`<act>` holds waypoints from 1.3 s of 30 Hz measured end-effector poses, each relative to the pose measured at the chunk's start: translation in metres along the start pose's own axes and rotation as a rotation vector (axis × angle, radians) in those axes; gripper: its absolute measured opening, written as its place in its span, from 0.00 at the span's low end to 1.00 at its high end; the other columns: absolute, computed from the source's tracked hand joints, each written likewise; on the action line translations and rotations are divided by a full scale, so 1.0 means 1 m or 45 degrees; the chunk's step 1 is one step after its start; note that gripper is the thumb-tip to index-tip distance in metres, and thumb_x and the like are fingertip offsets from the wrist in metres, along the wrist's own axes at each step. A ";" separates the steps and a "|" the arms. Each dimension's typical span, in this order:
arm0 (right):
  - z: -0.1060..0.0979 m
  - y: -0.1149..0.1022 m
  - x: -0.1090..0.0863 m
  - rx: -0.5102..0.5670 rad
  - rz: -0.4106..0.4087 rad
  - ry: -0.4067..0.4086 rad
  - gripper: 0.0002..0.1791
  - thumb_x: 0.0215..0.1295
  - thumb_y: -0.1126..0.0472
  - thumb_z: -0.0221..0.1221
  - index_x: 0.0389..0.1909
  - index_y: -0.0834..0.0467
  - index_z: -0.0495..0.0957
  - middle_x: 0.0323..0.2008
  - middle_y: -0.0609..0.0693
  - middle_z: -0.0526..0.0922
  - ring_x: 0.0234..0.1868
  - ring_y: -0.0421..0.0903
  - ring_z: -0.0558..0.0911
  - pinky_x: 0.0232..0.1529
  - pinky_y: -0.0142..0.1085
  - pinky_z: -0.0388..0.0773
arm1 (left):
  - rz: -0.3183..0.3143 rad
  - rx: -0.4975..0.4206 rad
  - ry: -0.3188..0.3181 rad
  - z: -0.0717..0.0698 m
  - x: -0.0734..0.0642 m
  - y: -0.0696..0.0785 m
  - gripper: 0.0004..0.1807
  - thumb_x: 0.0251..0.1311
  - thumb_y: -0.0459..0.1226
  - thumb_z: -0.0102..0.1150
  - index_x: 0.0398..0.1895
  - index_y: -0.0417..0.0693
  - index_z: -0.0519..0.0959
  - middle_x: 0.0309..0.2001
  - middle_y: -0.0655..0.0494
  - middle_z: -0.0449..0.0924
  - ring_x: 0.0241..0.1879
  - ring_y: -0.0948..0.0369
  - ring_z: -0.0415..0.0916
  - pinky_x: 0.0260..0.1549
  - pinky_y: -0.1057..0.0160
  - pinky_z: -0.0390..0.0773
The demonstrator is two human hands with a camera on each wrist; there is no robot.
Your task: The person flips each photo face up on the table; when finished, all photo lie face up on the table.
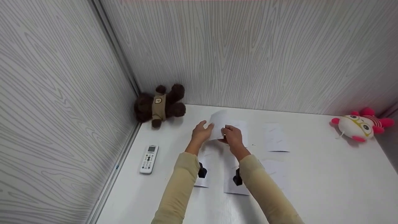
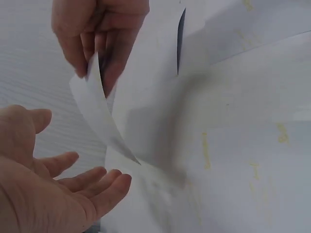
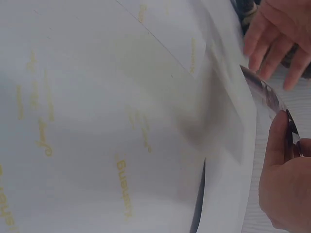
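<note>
My right hand (image 1: 233,136) pinches a curved photo print (image 1: 217,125) by one edge, above the white table. The print's pale back shows in the left wrist view, and a strip of its glossy, dark-patterned face (image 3: 265,92) shows in the right wrist view. At the print's other side is my left hand (image 1: 201,133), its fingers spread and loosely bent with nothing in them; in the left wrist view its fingertips (image 2: 116,187) are apart from the sheet. Beneath both hands lie several similar prints (image 3: 97,121), backs up, with faint yellow lettering.
More prints lie face down to the right (image 1: 276,137) and nearer me (image 1: 233,186). A white remote control (image 1: 149,159) rests at the left. A brown teddy bear (image 1: 159,107) lies in the back left corner, and a pink and white plush toy (image 1: 357,126) lies far right.
</note>
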State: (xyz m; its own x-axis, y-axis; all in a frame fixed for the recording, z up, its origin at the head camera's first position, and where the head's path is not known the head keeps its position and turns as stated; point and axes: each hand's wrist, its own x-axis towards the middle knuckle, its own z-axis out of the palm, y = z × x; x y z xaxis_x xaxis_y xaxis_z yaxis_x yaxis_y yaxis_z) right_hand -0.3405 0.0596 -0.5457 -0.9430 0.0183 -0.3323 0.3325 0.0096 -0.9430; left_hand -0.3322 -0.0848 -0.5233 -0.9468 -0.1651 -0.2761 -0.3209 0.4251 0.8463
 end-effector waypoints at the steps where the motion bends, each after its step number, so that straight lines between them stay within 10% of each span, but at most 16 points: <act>1: 0.002 -0.001 -0.001 -0.004 -0.015 0.007 0.26 0.72 0.62 0.53 0.69 0.65 0.71 0.61 0.59 0.78 0.51 0.54 0.85 0.40 0.36 0.87 | 0.013 0.033 -0.012 0.002 -0.001 0.006 0.35 0.74 0.54 0.48 0.77 0.46 0.63 0.75 0.42 0.64 0.76 0.46 0.60 0.74 0.49 0.63; 10: 0.021 -0.004 -0.011 -0.216 -0.254 0.061 0.17 0.75 0.58 0.54 0.56 0.62 0.82 0.45 0.58 0.86 0.39 0.46 0.84 0.44 0.39 0.87 | -0.021 -0.083 -0.077 0.019 -0.010 0.033 0.38 0.75 0.55 0.46 0.81 0.47 0.54 0.77 0.43 0.61 0.76 0.47 0.60 0.72 0.46 0.65; 18: 0.035 -0.002 -0.013 -0.612 -0.522 0.143 0.19 0.68 0.63 0.56 0.57 0.60 0.83 0.52 0.57 0.88 0.54 0.52 0.86 0.54 0.46 0.83 | 0.060 -0.235 0.039 0.016 -0.005 0.029 0.28 0.79 0.42 0.37 0.78 0.45 0.60 0.75 0.46 0.66 0.74 0.51 0.61 0.72 0.52 0.65; 26: 0.040 -0.004 -0.018 -0.568 -0.538 0.037 0.19 0.72 0.59 0.58 0.61 0.56 0.81 0.55 0.53 0.87 0.53 0.48 0.86 0.52 0.42 0.84 | 0.027 -0.483 0.124 0.004 -0.002 0.018 0.21 0.79 0.36 0.37 0.67 0.45 0.73 0.60 0.46 0.79 0.52 0.55 0.75 0.44 0.60 0.77; 34: 0.014 -0.014 -0.013 -0.552 -0.615 0.138 0.18 0.74 0.58 0.55 0.60 0.57 0.81 0.56 0.55 0.86 0.57 0.51 0.84 0.58 0.47 0.81 | 0.013 -0.567 0.063 -0.014 0.001 0.013 0.23 0.78 0.39 0.42 0.71 0.46 0.70 0.63 0.45 0.78 0.61 0.53 0.74 0.60 0.52 0.76; 39: -0.007 -0.015 -0.006 -0.476 -0.551 0.216 0.19 0.75 0.56 0.55 0.61 0.58 0.80 0.57 0.56 0.84 0.59 0.52 0.82 0.59 0.48 0.79 | -0.022 -0.639 -0.011 -0.022 0.001 0.011 0.24 0.77 0.39 0.42 0.73 0.48 0.69 0.54 0.44 0.81 0.44 0.56 0.80 0.42 0.56 0.85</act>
State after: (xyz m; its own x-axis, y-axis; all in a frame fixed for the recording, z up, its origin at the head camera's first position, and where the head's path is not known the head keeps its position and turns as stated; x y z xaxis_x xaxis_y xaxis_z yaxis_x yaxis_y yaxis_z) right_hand -0.3401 0.0661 -0.5293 -0.9887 0.0935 0.1175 -0.0704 0.4030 -0.9125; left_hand -0.3362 -0.1001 -0.5045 -0.9424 -0.1599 -0.2937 -0.2879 -0.0587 0.9559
